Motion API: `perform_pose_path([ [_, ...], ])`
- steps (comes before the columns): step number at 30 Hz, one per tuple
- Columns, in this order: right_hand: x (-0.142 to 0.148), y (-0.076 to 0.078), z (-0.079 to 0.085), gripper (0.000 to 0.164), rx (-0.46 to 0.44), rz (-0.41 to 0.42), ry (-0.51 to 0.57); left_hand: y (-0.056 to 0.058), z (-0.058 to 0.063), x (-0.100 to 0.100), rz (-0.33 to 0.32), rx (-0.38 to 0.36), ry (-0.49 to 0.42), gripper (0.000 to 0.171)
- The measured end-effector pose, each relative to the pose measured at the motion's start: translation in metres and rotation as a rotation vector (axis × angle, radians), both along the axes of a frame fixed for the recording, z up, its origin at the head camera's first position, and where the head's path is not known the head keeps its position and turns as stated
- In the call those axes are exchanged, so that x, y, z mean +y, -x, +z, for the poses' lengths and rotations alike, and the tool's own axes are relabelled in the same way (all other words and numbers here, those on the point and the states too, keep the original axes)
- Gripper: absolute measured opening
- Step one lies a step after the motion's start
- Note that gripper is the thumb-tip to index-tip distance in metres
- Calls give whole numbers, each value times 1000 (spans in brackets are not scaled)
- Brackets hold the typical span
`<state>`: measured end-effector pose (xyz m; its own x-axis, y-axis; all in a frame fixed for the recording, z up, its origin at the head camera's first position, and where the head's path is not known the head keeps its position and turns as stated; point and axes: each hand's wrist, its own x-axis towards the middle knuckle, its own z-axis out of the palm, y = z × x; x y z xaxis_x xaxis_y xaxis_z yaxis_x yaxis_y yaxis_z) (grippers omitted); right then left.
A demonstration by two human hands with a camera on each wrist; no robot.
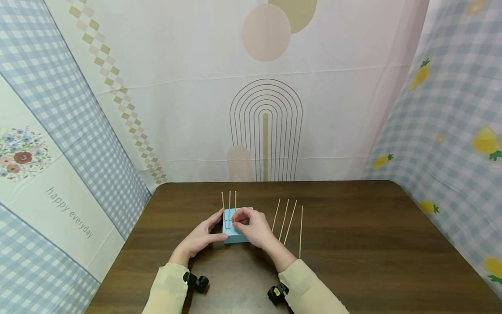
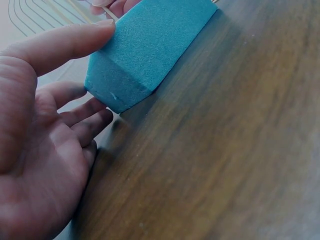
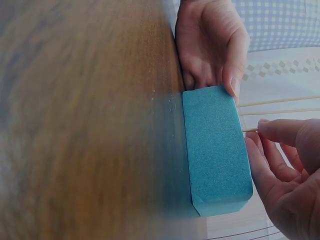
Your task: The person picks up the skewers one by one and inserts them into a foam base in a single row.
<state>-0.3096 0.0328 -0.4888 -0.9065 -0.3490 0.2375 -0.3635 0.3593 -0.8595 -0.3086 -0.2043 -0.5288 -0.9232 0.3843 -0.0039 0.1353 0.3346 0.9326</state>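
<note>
1. Table: dark wood-grain top, enclosed on the left, far and right sides by patterned fabric panels.
2. Left hand: positioned at the left end of the foam block. The fingers are nearly straight. The thumb tip lies on the block's top edge and the other fingers lie against its left end face, as the left wrist view shows. The hand steadies the block; it is not curled round it.
3. Right hand: positioned over the top right part of the block. The thumb and forefinger pinch a skewer at the block's upper face, as the right wrist view shows.
4. Foam block: blue, rectangular, lying flat on the table near its centre, between the two hands.
5. Upright skewers: three thin wooden sticks stand side by side in the far left part of the block's top. Which of them the right hand pinches cannot be told.
6. Loose skewers: four sticks lie flat on the table just right of the right hand, roughly parallel, running near to far.
</note>
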Motion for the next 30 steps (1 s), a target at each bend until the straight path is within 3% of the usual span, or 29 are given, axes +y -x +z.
perform_pose_path([
  [30,-1,2,-3,11,25,1,26,0,0,-1,-13,10,-8,93],
])
